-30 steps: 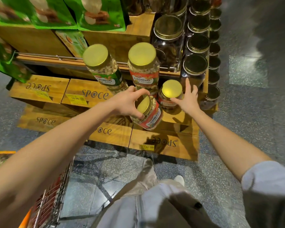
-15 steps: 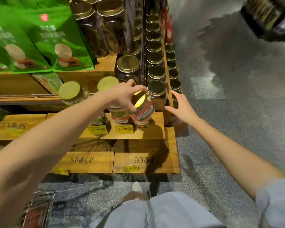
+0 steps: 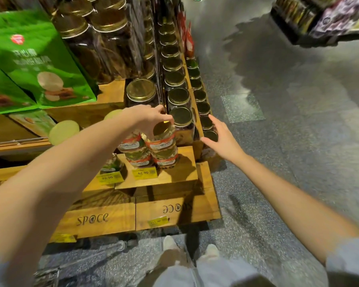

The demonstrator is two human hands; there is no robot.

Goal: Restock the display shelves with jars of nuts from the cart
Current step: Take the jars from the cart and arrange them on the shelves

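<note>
Head view: left hand [image 3: 149, 119] grips a jar [image 3: 163, 141] by its lid to stack it, right hand [image 3: 220, 135] spread empty nearby, likely to steady.

I have a single view, from the wide-angle camera on the person's head. It faces forward and steeply down along both forearms. The wooden display shelves [image 3: 174, 175] fill the left and centre, the speckled floor [image 3: 298, 162] takes the right, and the person's shoes [image 3: 169, 242] sit at the bottom edge. The cashew jar [image 3: 161, 141] under the left hand [image 3: 149, 117] lies close, near mid-frame, with the right hand [image 3: 222, 137] beside it.
</note>
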